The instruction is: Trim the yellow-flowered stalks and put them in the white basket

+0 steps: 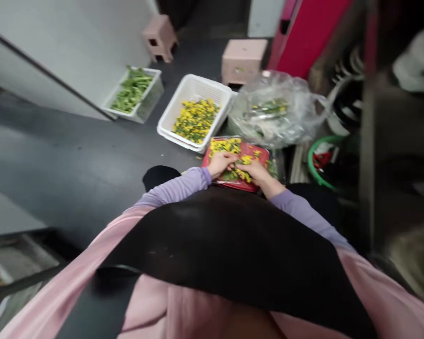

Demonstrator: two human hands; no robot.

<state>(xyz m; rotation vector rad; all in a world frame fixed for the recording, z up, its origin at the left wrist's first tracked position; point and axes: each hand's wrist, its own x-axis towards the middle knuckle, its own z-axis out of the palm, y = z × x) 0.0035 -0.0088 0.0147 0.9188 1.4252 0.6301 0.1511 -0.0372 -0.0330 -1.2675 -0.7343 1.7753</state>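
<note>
My left hand [221,164] is closed in a pinch over the red surface [246,149] in front of my knees. What its fingertips hold is too small to make out. Close beside it, my right hand [253,172] is closed around a small bunch of yellow flowers [245,175] with green stems. Behind my left hand, more yellow flowers [226,146] lie packed in a clear shallow tray on the red surface. Loose blossoms are scattered to the right of them.
Beyond my hands stands a white basket [169,115] of yellow flowers. Left of it is a basket [149,101] of green stems. A clear plastic bag [293,125] with greens lies at right, near a green-rimmed basin [313,160]. Pink stools [243,59] stand behind.
</note>
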